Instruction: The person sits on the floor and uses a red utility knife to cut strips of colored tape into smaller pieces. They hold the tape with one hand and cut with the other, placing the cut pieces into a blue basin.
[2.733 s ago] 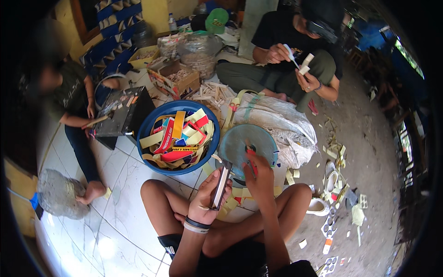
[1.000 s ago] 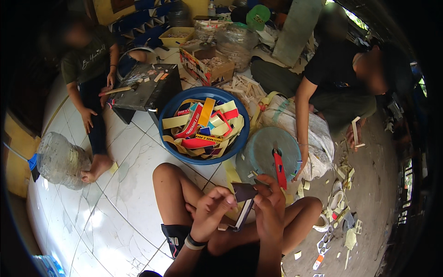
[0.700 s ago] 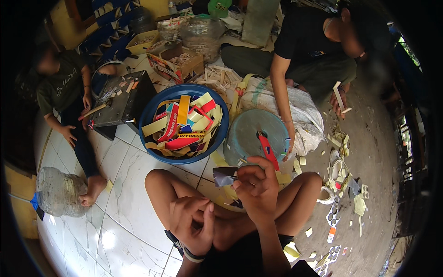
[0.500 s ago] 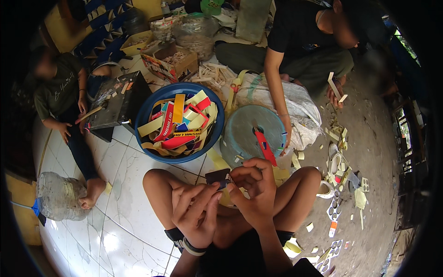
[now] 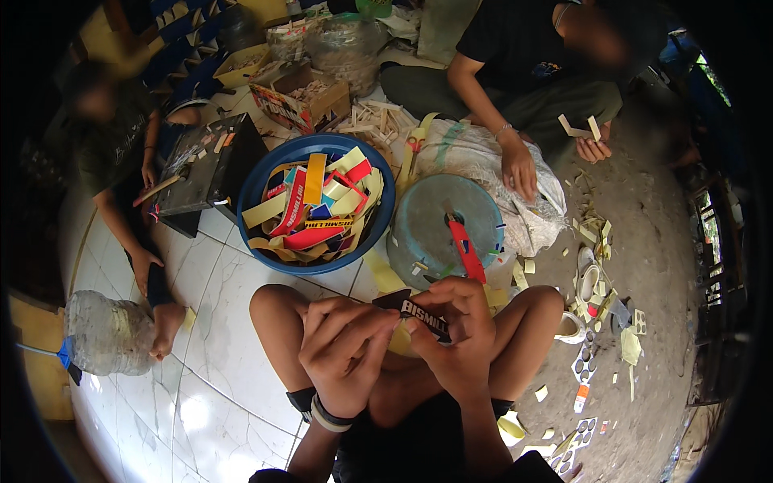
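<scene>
Above my crossed legs, a black sticker strip [image 5: 424, 316] with white lettering is stretched between my two hands. My left hand [image 5: 346, 354] pinches its left end between thumb and fingers. The right end sits in my right hand [image 5: 455, 346], thumb underneath and fingers curled over the top. Just beyond my hands stands a round grey-blue tub [image 5: 427, 225], upside down, with a red strip [image 5: 466, 251] lying on it. To its left, a blue basin [image 5: 251, 233] is heaped with yellow, red and blue strips [image 5: 316, 189].
A co-worker [image 5: 523, 48] at the back right holds angled wooden pieces [image 5: 581, 129] beside a white sack [image 5: 531, 193]. Another person [image 5: 113, 137] sits at left by a black box [image 5: 211, 173] bearing a hammer [image 5: 165, 189]. Scraps [image 5: 630, 346] litter the right-hand ground.
The black strip has been drawn out longer between my hands, its lettering now showing. The co-worker's hand has lifted off the tub toward the sack. The person at left has leaned, one hand reaching lower.
</scene>
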A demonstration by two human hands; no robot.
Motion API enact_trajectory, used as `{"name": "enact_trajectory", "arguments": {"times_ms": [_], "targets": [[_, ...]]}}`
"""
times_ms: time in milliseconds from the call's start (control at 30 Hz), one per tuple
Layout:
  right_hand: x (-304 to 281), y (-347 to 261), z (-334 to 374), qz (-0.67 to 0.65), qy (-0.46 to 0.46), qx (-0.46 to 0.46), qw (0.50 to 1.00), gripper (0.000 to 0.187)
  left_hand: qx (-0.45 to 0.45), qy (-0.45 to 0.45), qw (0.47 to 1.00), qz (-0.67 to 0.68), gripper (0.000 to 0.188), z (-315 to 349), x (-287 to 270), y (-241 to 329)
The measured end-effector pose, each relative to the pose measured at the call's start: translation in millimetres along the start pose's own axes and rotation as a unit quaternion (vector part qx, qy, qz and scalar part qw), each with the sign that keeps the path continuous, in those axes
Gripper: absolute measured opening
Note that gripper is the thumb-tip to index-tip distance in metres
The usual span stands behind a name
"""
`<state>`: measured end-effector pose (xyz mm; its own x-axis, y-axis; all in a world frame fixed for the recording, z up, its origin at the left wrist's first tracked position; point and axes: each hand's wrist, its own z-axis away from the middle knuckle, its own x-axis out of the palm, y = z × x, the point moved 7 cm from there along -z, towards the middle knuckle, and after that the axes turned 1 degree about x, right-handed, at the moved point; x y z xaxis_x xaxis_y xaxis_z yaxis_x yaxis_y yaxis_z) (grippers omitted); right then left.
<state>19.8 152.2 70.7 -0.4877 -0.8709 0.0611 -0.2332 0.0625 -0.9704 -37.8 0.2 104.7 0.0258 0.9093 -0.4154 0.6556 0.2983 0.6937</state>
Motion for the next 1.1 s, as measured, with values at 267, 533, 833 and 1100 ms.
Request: {"name": "enact_trajectory", "arguments": {"times_ms": [267,533,833,1100], "targets": [[-2,-8,2,0.052,0.010,-0.031,0.998,0.035,0.022,-0.020,0.999,-0.034,0.020,-1,-2,6],[3,2,11,0.045,-0.023,0.007,0.999,0.038,0.021,-0.005,0.999,-0.040,0.020,5,3,2],[4,22,18,-0.036,0.019,0.079,0.996,0.027,0.050,-0.053,0.995,-0.064,0.022,6,7,-4],[-1,33,8,-0.114,0.037,0.140,0.983,0.038,0.047,-0.006,0.997,-0.054,0.023,8,19,-9]]}}
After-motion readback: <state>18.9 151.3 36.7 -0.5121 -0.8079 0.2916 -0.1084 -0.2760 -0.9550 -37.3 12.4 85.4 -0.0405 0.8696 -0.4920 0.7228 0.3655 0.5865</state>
